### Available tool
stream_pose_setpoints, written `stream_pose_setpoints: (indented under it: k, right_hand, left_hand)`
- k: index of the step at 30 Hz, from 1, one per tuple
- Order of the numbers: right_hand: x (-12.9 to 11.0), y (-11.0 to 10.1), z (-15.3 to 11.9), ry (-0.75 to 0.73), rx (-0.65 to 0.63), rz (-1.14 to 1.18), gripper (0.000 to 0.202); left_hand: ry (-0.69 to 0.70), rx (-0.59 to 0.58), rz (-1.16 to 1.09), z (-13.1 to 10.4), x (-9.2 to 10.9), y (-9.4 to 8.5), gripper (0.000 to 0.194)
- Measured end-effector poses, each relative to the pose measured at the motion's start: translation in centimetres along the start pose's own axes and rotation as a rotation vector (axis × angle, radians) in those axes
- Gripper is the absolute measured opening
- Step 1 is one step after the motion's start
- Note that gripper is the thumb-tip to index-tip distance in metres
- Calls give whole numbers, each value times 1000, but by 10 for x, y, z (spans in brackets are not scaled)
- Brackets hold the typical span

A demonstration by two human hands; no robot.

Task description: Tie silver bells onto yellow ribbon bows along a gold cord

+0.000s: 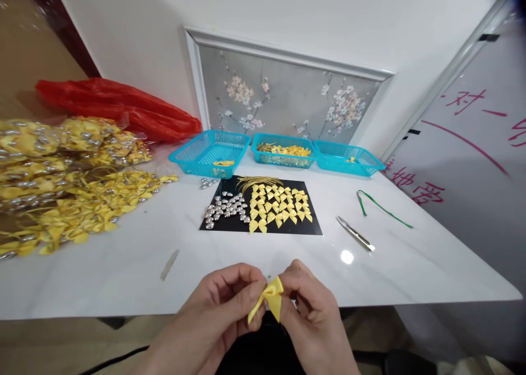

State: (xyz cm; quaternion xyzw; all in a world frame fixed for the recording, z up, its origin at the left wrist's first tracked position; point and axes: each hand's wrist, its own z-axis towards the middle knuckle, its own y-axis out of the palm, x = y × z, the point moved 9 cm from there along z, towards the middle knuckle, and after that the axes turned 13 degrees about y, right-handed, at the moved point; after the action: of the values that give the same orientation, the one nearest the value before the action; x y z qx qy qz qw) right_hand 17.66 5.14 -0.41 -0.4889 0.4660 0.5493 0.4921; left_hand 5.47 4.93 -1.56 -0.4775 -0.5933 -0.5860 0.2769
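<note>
In the head view, the left hand [228, 309] pinches one side of a yellow bow [272, 294] between thumb and fingers, and the right hand [310, 312] pinches the other side. The bow is above the near edge of the bench [123, 279], so a slack pinch could let it drop past that edge rather than onto the top. Pulling the hands apart unevenly might skew its knot, and pressing hard could crease the glossy ribbon; whether the fingers also grip something thin behind it, I cannot tell.

Farther in, silver beads [237, 205] lie loose on a black mat [304, 231] beside rows of bows [281, 206]. A reaching forearm could scatter the beads or break up the rows. Gold wires [255, 182] overlap at the mat's far edge and may snag when one is drawn out. A slim metal tool [355, 234] lies to the right; its pointed end could prick careless fingers.
</note>
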Motion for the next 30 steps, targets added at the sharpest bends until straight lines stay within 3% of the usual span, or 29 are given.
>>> stream_pose_setpoints:
  k: [14, 30]
  right_hand:
    - [5, 4, -1, -12, -23, -27, 22]
    - [3, 2, -2, -47, -30, -67, 20]
  left_hand:
    - [-6, 47, -22, -2, 3, -1, 22]
    - [36, 8, 69, -1, 6, -4, 25]
